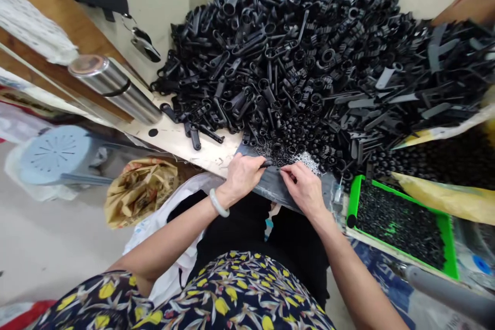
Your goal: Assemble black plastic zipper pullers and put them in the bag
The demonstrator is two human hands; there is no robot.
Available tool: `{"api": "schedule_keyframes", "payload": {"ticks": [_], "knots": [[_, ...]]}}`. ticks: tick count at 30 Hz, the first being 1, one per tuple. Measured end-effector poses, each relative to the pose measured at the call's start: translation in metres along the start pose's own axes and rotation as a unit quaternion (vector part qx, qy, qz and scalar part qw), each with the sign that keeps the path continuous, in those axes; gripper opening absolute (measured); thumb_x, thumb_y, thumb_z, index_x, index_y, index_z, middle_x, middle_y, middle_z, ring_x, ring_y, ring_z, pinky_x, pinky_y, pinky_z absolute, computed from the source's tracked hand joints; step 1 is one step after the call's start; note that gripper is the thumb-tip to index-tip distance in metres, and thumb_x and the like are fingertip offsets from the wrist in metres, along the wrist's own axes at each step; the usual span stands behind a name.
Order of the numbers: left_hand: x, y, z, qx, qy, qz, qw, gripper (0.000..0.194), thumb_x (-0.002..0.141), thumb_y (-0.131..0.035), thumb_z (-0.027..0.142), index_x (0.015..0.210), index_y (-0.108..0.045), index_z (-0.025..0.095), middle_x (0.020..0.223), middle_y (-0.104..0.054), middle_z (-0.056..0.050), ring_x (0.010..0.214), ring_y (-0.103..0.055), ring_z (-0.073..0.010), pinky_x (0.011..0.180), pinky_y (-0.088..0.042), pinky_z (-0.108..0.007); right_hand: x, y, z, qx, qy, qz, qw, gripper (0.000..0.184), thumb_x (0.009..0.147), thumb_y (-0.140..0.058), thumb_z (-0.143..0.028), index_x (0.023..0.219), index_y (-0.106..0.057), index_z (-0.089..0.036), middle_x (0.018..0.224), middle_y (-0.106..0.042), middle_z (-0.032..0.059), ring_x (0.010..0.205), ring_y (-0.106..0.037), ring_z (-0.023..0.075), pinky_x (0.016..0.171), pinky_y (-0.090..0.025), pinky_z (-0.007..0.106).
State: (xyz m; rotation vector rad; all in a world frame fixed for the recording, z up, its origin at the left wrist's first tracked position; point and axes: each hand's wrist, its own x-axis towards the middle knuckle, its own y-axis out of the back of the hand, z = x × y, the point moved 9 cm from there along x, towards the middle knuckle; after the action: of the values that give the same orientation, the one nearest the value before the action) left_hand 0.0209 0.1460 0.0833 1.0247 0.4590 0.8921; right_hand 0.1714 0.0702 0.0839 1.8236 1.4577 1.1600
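At the front edge of the bench (209,153), the left hand (247,175) grips a dark part (266,163) above a grey board (276,185); the right hand (303,185), thumb and forefinger drawn close, faces it, but whether it holds anything cannot be told. The step appears to be fine fingertip work on the part; the next move would seem to call for a steady left grip and careful right fingertips. Behind: heaped black pieces (270,51) and silver bits (306,161). Right: a green tray (449,250) of tiny black bits. Left: a paper sack (135,191), contents unclear
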Motion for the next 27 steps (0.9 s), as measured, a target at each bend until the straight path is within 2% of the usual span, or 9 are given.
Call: {"api": "schedule_keyframes", "payload": {"ticks": [3,7,10,12,14,17,20,23,27], "knots": [[0.007,-0.012,0.003,0.056,-0.021,-0.031,0.998,0.011,0.096,-0.063,0.021,0.097,-0.074,0.023,0.086,-0.078,-0.006,0.084,-0.072,-0.0252,0.081,-0.040,-0.036,-0.001,-0.004,-0.001,-0.012,-0.004,0.000,1.000,0.016,0.106,-0.058,-0.027,0.098,-0.071,-0.022,0.091,-0.070,0.0022,0.079,-0.066,0.0165,0.075,-0.048,0.029],[0.009,-0.013,-0.008,0.052,0.015,-0.042,0.998,0.010,0.097,-0.064,0.029,0.098,-0.073,0.024,0.088,-0.079,-0.006,0.082,-0.071,-0.0253,0.073,-0.038,-0.034,0.001,-0.008,-0.001,-0.030,-0.011,-0.004,0.999,0.016,0.106,-0.058,-0.027,0.098,-0.071,-0.022,0.091,-0.069,0.0018,0.079,-0.065,0.0157,0.075,-0.046,0.029],[0.010,-0.007,-0.012,0.005,0.039,-0.027,0.999,0.015,0.097,-0.063,0.034,0.093,-0.072,0.023,0.084,-0.076,-0.006,0.076,-0.068,-0.0238,0.067,-0.034,-0.033,0.003,-0.011,-0.002,-0.044,-0.014,-0.001,0.999,0.014,0.105,-0.060,-0.028,0.097,-0.071,-0.022,0.091,-0.069,0.0017,0.080,-0.065,0.0162,0.074,-0.045,0.029],[0.005,-0.003,-0.014,-0.096,0.070,-0.019,0.993,0.021,0.097,-0.063,0.037,0.085,-0.070,0.021,0.076,-0.072,-0.004,0.070,-0.063,-0.0207,0.065,-0.033,-0.031,0.004,-0.014,-0.003,-0.054,-0.013,-0.002,0.998,0.015,0.105,-0.060,-0.026,0.095,-0.071,-0.022,0.089,-0.069,0.0019,0.081,-0.065,0.0170,0.074,-0.045,0.029],[-0.005,-0.004,-0.016,-0.269,0.126,-0.020,0.955,0.025,0.094,-0.066,0.041,0.082,-0.068,0.019,0.069,-0.067,-0.002,0.063,-0.057,-0.0162,0.061,-0.033,-0.029,0.005,-0.016,-0.003,-0.056,-0.015,-0.005,0.998,0.014,0.104,-0.061,-0.024,0.094,-0.071,-0.022,0.087,-0.068,0.0017,0.081,-0.065,0.0170,0.073,-0.044,0.029],[-0.030,-0.016,-0.014,-0.530,0.225,-0.046,0.817,0.030,0.087,-0.074,0.046,0.087,-0.067,0.017,0.067,-0.062,0.001,0.054,-0.045,-0.0095,0.054,-0.028,-0.024,0.004,-0.014,-0.004,-0.019,-0.024,-0.005,1.000,0.011,0.102,-0.063,-0.024,0.094,-0.071,-0.022,0.086,-0.067,0.0012,0.078,-0.064,0.0161,0.072,-0.045,0.029],[-0.053,-0.027,-0.004,-0.649,0.286,-0.070,0.702,0.037,0.080,-0.083,0.047,0.082,-0.064,0.015,0.067,-0.059,0.002,0.052,-0.039,-0.0054,0.051,-0.023,-0.022,0.002,-0.004,-0.008,0.117,-0.042,0.008,0.992,0.010,0.101,-0.064,-0.026,0.096,-0.073,-0.023,0.085,-0.067,0.0006,0.071,-0.061,0.0145,0.069,-0.047,0.029],[-0.062,-0.028,0.003,-0.680,0.292,-0.069,0.669,0.038,0.079,-0.084,0.045,0.078,-0.062,0.014,0.067,-0.056,0.002,0.054,-0.039,-0.0047,0.051,-0.024,-0.020,-0.002,0.008,-0.021,0.245,-0.040,0.014,0.969,0.009,0.099,-0.067,-0.028,0.097,-0.074,-0.024,0.087,-0.068,0.0013,0.068,-0.058,0.0143,0.065,-0.049,0.029],[-0.063,-0.025,0.010,-0.671,0.279,-0.066,0.684,0.036,0.082,-0.083,0.044,0.080,-0.064,0.014,0.067,-0.056,0.002,0.056,-0.039,-0.0054,0.052,-0.026,-0.020,-0.005,0.017,-0.035,0.277,-0.030,0.014,0.960,0.008,0.099,-0.068,-0.026,0.098,-0.075,-0.024,0.087,-0.069,0.0020,0.070,-0.060,0.0145,0.064,-0.050,0.029]]}}
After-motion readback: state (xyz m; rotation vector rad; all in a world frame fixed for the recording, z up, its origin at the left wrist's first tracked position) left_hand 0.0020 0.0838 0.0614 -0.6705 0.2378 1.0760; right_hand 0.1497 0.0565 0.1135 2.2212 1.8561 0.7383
